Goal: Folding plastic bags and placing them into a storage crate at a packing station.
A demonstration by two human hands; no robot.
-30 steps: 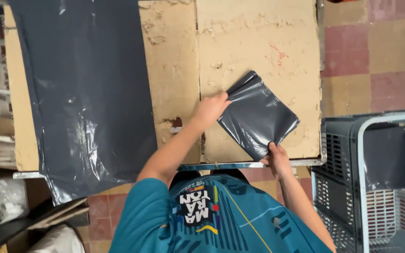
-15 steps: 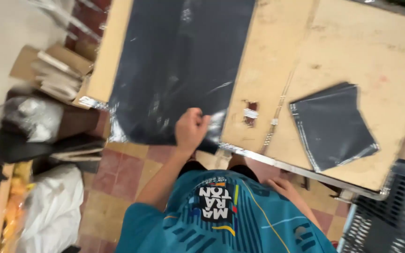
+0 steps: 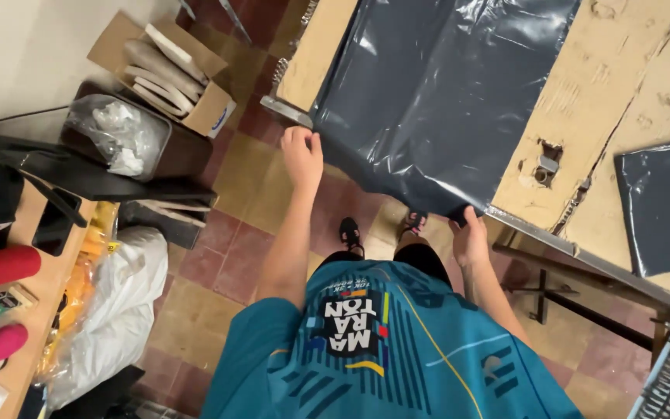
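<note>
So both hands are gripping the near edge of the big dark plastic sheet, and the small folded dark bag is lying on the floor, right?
Not quite. The head view shows the small folded dark bag lying on the cardboard-covered table, not the floor. The rest holds: the left hand and right hand grip the near edge of the big dark plastic sheet.

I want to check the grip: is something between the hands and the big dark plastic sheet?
Nothing visible is. The left hand and right hand both grip the hanging near edge of the dark plastic sheet directly, off the table.
</note>
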